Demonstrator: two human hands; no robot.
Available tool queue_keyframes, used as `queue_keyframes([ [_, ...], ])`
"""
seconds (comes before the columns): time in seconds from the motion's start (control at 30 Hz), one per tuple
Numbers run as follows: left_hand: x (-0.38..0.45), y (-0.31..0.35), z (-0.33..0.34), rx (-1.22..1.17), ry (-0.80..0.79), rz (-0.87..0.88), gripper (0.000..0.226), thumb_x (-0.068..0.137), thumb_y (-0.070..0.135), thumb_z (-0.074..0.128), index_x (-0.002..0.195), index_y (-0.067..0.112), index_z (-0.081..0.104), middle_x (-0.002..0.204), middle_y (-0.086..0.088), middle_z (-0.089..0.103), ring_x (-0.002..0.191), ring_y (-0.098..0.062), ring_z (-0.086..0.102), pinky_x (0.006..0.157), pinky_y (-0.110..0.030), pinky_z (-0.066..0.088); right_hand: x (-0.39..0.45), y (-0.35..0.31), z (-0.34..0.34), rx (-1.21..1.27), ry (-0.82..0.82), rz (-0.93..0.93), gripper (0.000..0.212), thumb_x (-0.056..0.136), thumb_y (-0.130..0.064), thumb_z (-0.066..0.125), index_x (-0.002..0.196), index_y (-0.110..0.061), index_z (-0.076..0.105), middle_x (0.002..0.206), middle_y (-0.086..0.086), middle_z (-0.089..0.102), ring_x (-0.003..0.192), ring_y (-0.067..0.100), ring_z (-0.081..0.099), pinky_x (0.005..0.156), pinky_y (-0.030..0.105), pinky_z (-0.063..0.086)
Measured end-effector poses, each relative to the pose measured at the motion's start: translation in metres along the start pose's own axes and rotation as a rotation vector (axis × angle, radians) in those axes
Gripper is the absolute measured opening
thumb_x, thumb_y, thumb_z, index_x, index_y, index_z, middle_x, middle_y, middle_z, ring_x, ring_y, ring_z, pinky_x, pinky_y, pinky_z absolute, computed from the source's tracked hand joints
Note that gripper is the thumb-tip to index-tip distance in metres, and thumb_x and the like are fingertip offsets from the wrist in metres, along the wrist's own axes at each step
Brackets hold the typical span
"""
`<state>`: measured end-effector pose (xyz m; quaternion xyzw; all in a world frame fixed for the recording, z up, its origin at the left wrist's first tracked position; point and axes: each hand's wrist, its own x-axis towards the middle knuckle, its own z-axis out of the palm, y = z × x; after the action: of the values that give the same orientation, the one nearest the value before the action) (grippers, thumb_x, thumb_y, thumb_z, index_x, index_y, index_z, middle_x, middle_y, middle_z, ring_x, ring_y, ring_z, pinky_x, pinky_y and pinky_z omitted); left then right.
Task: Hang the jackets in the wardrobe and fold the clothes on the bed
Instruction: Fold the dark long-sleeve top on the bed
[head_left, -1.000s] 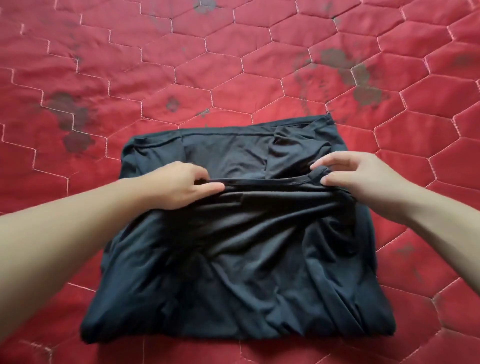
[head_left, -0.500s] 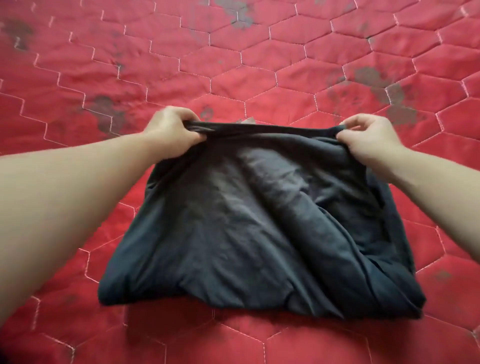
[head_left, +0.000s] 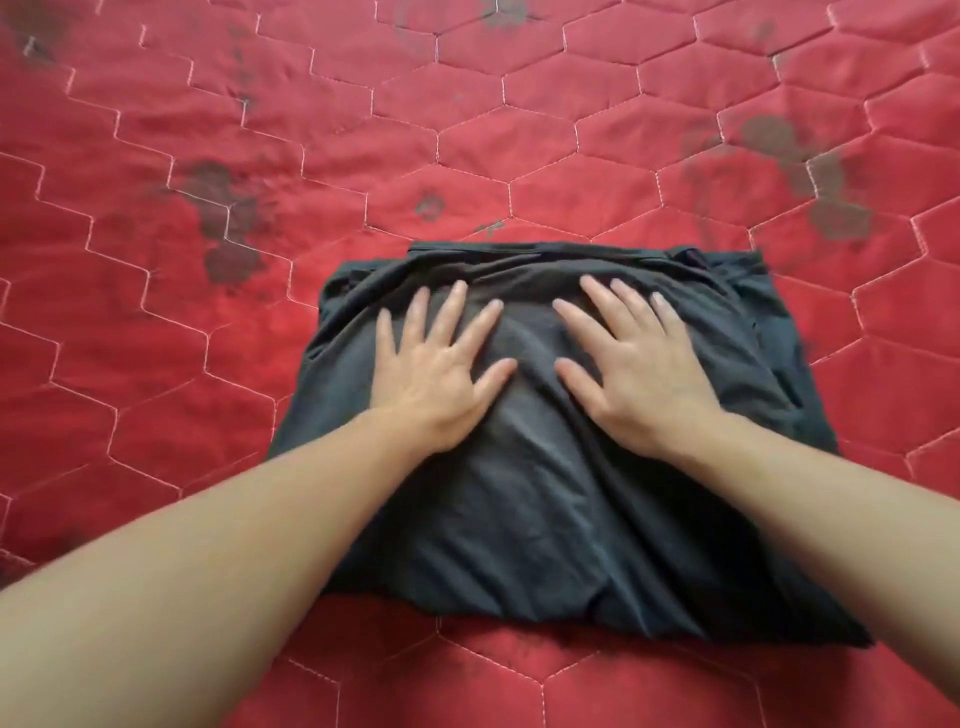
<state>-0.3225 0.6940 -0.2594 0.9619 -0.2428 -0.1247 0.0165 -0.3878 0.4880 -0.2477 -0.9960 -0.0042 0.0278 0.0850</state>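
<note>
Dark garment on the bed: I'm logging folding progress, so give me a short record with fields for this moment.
garment: dark folded garment, lying flat in a rough rectangle
surface: red quilted bedspread with hexagon stitching and dark blotches
left hand: left hand, palm down on the garment, fingers spread
right hand: right hand, palm down beside it, fingers spread
hands apart: yes, a gap between the thumbs

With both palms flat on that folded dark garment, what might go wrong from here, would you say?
The dark garment bulges with creases between the left hand and right hand, so pressing may set wrinkles. Its right edge looks uneven, so the fold may slip when released. The red quilt bears dark stains that might transfer.
</note>
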Motion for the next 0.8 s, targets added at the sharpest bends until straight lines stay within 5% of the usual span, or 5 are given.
queue_keyframes([
  [0.2,-0.003,-0.051,0.003,0.074,0.011,0.065,0.069,0.089,0.068,0.015,0.152,0.04,0.01,0.163,0.0,0.006,0.149,-0.025,0.006,0.119,-0.049,0.002,-0.014,0.057,0.003,-0.102,-0.082,0.095,0.074,0.087,-0.061,0.018,0.149,-0.025,0.033,0.158,0.009,0.025,0.143,0.032,0.026,0.115,0.047,0.015],
  [0.47,-0.104,0.012,0.03,0.015,0.059,0.292,0.063,0.092,0.062,0.028,0.15,0.039,0.027,0.16,0.001,0.024,0.147,-0.027,0.019,0.117,-0.056,0.012,-0.095,0.012,0.011,-0.083,-0.079,-0.097,0.064,0.09,-0.055,0.033,0.146,-0.024,0.042,0.155,0.009,0.034,0.143,0.028,0.03,0.115,0.051,0.021],
  [0.67,-0.119,0.01,0.026,0.05,-0.065,0.154,0.066,0.09,0.064,0.009,0.152,0.042,0.002,0.163,0.005,0.0,0.15,-0.022,-0.006,0.118,-0.049,-0.008,-0.133,0.04,0.002,-0.095,-0.086,0.136,0.067,0.089,-0.054,0.03,0.146,-0.021,0.042,0.155,0.012,0.033,0.142,0.03,0.031,0.114,0.051,0.02],
  [0.8,-0.135,0.077,0.018,-0.154,-0.047,0.128,0.062,0.094,0.058,0.03,0.151,0.041,0.015,0.163,0.004,0.007,0.149,-0.022,0.0,0.118,-0.051,-0.002,-0.167,0.041,-0.006,-0.024,-0.005,0.53,0.073,0.089,-0.061,0.043,0.149,-0.019,0.032,0.154,0.014,0.03,0.139,0.035,0.029,0.11,0.053,0.023],
])
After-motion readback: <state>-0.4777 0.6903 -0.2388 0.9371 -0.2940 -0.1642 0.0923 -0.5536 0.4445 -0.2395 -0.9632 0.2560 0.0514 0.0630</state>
